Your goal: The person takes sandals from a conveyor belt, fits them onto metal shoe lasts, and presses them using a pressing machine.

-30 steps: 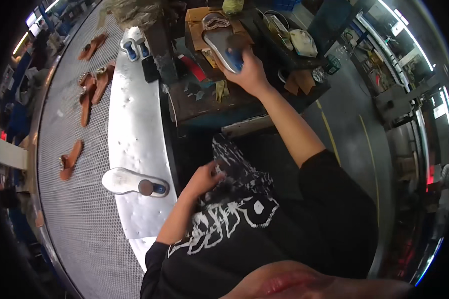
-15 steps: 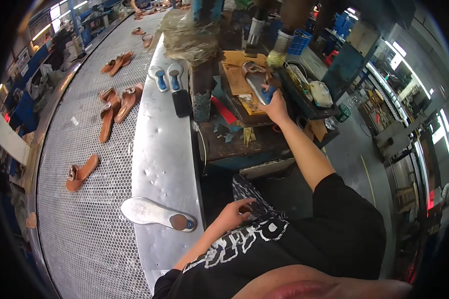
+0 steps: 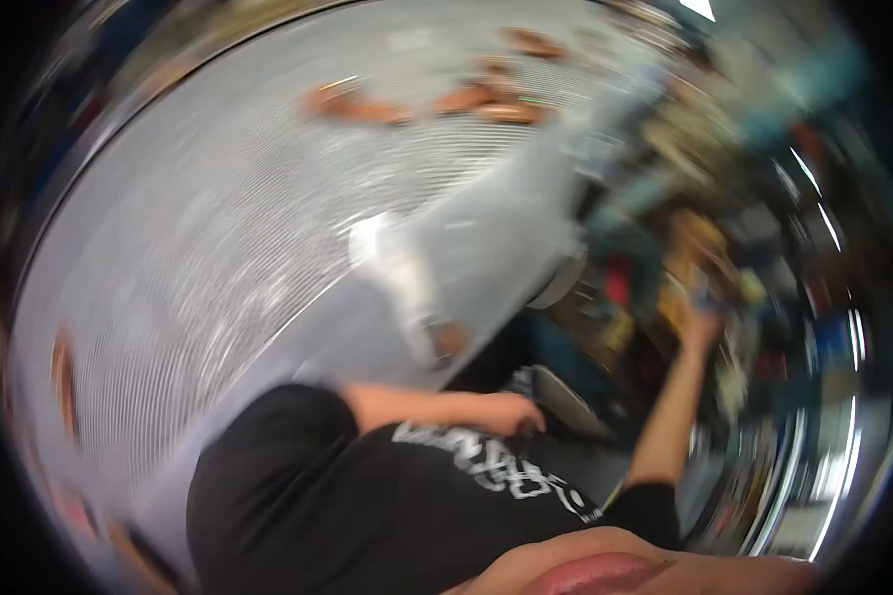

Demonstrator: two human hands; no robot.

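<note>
The whole view is smeared by motion. My right hand point(image 3: 702, 329) reaches out to the machine on the right, closed at the blue part of a sandal point(image 3: 706, 302) whose outline is blurred. Held close before my shirt, my left hand point(image 3: 514, 413) looks rounded; its fingers are too smeared to read, and no object shows in it. Left of and beyond that hand, a pale shoe sole point(image 3: 407, 288) with a brown patch at its heel end lies on the metal ledge point(image 3: 506, 223).
A perforated grey table point(image 3: 238, 188) spreads across the left. Several brown sandals point(image 3: 511, 111) are on its far part, with another brown shape point(image 3: 64, 382) near its left edge. A yellowish-brown board point(image 3: 690, 248) is beside my right hand on the machine.
My view has swung left, so the machine and ledge now appear farther right and tilted. My right hand stays at the sandal. My left hand was open with spread fingers; now it is blurred.
</note>
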